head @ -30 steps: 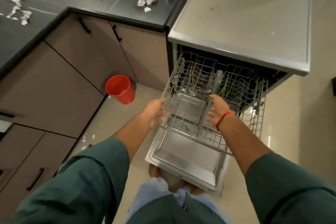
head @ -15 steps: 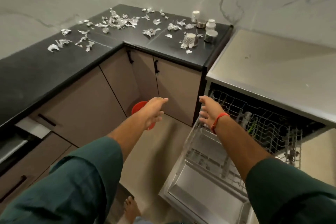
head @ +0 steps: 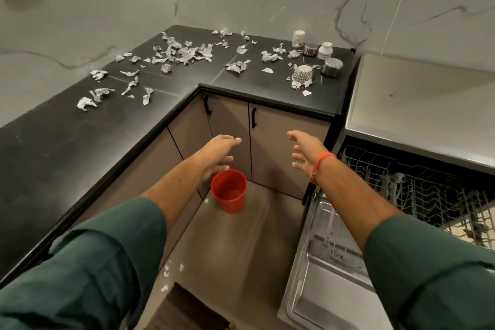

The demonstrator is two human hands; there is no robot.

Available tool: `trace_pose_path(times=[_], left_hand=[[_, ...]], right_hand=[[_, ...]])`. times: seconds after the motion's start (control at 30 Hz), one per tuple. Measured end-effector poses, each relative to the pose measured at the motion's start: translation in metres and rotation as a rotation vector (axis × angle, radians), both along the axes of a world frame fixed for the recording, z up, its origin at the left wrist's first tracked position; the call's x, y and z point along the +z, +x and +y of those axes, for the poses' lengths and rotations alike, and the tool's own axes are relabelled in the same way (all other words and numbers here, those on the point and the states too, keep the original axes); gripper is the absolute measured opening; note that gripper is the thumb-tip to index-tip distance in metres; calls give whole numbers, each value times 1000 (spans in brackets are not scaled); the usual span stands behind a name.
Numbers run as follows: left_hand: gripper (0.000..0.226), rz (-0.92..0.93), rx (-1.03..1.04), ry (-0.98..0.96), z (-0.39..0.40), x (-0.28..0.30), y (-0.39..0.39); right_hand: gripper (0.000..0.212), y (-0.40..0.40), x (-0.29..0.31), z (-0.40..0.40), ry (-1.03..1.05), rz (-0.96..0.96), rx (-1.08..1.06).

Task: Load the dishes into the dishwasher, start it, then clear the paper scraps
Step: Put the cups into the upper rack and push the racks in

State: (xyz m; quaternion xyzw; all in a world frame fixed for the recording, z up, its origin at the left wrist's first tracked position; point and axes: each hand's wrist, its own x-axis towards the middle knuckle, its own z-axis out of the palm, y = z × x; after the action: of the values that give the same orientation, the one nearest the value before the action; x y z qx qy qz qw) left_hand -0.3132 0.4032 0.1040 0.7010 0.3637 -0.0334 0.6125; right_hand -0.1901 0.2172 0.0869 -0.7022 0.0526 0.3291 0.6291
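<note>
Both hands (head: 218, 154) (empty) have left the dishwasher rack (head: 417, 190).

**Surfaces I am seeing**

I am looking at a black counter (head: 40, 158) that is showing a smooth, faintly glossy stone finish, with crumpled paper scraps (head: 182, 52) lying matt and creased on it. The wall (head: 134, 0) is reading as polished veined marble. The steel cups (head: 332, 66) are shining; the patterned bowl (head: 303, 73) is looking ceramic. The bucket (head: 229, 190) is showing smooth red plastic. The dishwasher door (head: 329, 300) is gleaming as brushed metal, its rack (head: 428, 193) coated wire. My sleeves (head: 93, 270) are looking like matt green cloth.
</note>
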Motion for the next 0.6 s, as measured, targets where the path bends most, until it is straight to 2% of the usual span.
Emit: trace_pose_path(times=[0.33,0.6], left_hand=[[47,20,-104,4,52,-3,69],[44,-16,-211,9,85,3,184]], right_hand=[[51,56,-8,39,-79,-14,-96],[50,162,-14,75,-40,-14,-187]])
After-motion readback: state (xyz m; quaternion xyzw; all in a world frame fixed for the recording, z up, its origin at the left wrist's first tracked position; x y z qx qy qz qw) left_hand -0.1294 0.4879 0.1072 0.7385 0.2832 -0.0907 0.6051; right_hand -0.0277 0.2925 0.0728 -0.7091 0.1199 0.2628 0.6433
